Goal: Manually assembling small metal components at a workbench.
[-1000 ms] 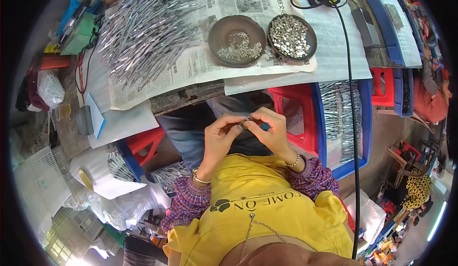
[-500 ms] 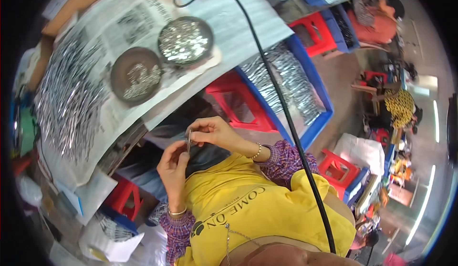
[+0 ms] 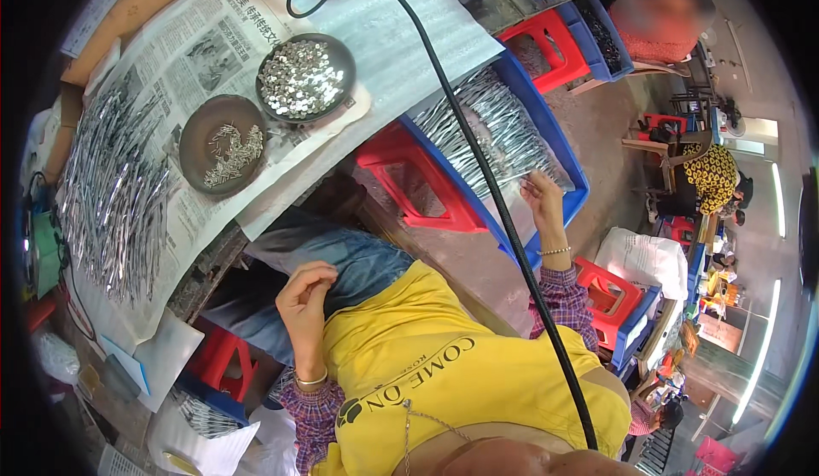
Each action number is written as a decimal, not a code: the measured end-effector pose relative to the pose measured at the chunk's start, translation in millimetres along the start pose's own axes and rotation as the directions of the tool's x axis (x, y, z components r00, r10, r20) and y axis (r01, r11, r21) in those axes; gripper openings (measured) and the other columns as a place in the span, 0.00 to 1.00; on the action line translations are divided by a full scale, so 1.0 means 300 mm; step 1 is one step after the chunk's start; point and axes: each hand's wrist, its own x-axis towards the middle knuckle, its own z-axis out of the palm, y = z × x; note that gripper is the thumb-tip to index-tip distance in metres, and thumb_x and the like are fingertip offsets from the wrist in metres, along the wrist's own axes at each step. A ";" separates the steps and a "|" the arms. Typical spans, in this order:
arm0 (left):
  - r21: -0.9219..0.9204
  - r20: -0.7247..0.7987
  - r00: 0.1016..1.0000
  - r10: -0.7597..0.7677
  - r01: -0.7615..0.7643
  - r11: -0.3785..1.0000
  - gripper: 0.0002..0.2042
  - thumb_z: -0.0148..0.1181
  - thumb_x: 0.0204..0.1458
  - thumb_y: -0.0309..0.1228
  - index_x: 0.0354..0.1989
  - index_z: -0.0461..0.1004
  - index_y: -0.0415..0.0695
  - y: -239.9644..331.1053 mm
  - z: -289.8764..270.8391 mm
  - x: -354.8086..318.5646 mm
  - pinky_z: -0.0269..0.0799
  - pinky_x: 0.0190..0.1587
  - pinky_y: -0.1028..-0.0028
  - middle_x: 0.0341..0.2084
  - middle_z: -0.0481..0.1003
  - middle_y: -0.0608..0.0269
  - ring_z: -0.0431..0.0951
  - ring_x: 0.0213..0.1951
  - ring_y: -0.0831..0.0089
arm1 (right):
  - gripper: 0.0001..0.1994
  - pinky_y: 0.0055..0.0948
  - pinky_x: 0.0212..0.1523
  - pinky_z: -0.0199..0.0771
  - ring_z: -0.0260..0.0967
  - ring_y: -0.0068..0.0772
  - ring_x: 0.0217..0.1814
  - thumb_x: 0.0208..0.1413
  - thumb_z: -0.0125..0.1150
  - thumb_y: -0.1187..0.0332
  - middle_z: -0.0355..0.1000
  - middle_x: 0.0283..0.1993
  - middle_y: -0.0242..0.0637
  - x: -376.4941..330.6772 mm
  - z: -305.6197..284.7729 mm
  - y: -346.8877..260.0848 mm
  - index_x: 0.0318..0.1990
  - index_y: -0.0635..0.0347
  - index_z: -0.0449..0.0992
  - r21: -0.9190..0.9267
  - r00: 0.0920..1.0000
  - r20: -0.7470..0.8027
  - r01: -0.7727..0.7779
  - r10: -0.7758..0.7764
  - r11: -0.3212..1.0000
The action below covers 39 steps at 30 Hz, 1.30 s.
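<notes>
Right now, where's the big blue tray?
The big blue tray is right of centre in the head view, beside a red stool, your right hand at its lower end.

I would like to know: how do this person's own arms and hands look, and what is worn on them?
Both forearms wear purple checked sleeves. The left hand has a thin gold-coloured bangle at its wrist; the right hand has a pale beaded bracelet. No gloves show.

Red stool (image 3: pixel 628 305) beside white sack (image 3: pixel 646 263)
</notes>
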 end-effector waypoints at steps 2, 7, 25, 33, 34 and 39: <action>0.003 0.006 1.000 0.007 -0.007 1.000 0.08 0.50 0.43 0.10 0.28 0.73 0.34 -0.008 0.001 0.001 0.64 0.35 0.83 0.30 0.72 0.60 0.70 0.32 0.78 | 0.10 0.22 0.33 0.71 0.69 0.24 0.33 0.52 0.56 0.70 0.71 0.33 0.37 0.009 -0.029 0.041 0.39 0.66 0.71 0.023 1.000 -0.015 -0.023 0.023 0.999; 0.000 0.010 1.000 0.009 -0.009 1.000 0.07 0.50 0.43 0.11 0.28 0.73 0.33 -0.014 -0.002 0.003 0.64 0.34 0.83 0.29 0.72 0.60 0.69 0.31 0.78 | 0.11 0.20 0.32 0.73 0.70 0.24 0.32 0.52 0.57 0.69 0.73 0.34 0.38 0.045 -0.051 0.138 0.40 0.67 0.72 -0.154 0.997 -0.022 -0.083 0.080 0.985; -0.026 -0.020 0.999 -0.051 0.050 0.998 0.05 0.51 0.47 0.14 0.28 0.73 0.33 -0.038 0.000 0.004 0.63 0.33 0.83 0.28 0.72 0.62 0.69 0.29 0.79 | 0.15 0.19 0.18 0.66 0.67 0.18 0.20 0.49 0.54 0.68 0.70 0.28 0.31 0.110 -0.056 0.156 0.46 0.58 0.74 -0.680 0.974 0.127 0.224 -0.189 0.698; -0.041 -0.014 0.997 -0.079 0.078 0.996 0.05 0.50 0.48 0.15 0.29 0.73 0.33 -0.055 -0.003 0.007 0.64 0.33 0.83 0.29 0.72 0.62 0.69 0.28 0.79 | 0.14 0.18 0.17 0.66 0.66 0.18 0.19 0.50 0.54 0.68 0.69 0.27 0.31 0.117 -0.053 0.158 0.45 0.58 0.75 -0.671 0.966 0.131 0.253 -0.225 0.696; -0.040 -0.016 0.997 -0.079 0.078 0.996 0.05 0.50 0.48 0.15 0.29 0.73 0.33 -0.056 -0.004 0.007 0.64 0.33 0.83 0.29 0.72 0.62 0.69 0.28 0.79 | 0.14 0.18 0.17 0.66 0.66 0.18 0.19 0.50 0.54 0.68 0.69 0.27 0.31 0.119 -0.053 0.162 0.45 0.58 0.75 -0.671 0.966 0.132 0.253 -0.223 0.697; -0.062 -0.018 0.994 -0.109 0.107 0.992 0.04 0.51 0.48 0.15 0.30 0.73 0.34 -0.063 0.000 0.010 0.64 0.33 0.83 0.28 0.72 0.63 0.69 0.29 0.80 | 0.14 0.18 0.18 0.66 0.66 0.19 0.19 0.50 0.54 0.68 0.70 0.27 0.32 0.123 -0.065 0.166 0.44 0.58 0.75 -0.640 0.974 0.113 0.223 -0.197 0.735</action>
